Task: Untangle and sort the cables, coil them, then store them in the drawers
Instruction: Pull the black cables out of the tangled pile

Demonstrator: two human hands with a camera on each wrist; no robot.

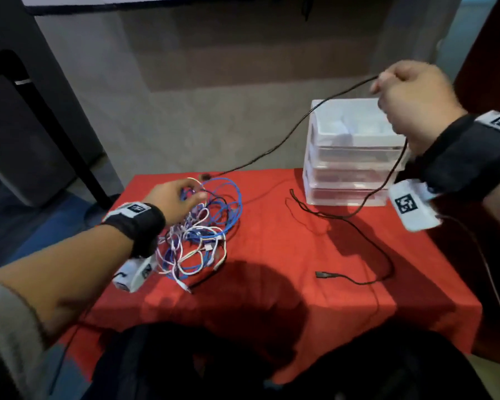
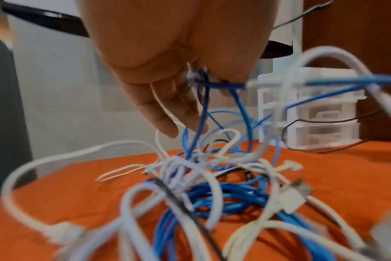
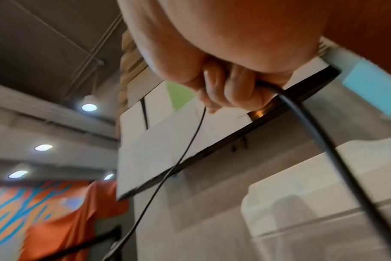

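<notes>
The left hand (image 1: 175,202) reaches forward and low, forearm stretched out from the body, a black band round the wrist. Its thumb and fingers (image 2: 167,113) point downward and pinch blue cable strands (image 2: 221,85) at the fingertips. The right hand (image 1: 410,102) is raised high and further forward, wrist also banded in black, back of the hand toward the head camera. Its fingers (image 3: 230,90) are curled into a fist round a black cable (image 3: 310,130), which leaves the fist on both sides

Grey wall (image 1: 214,96), red-clothed table (image 1: 272,284)
</notes>
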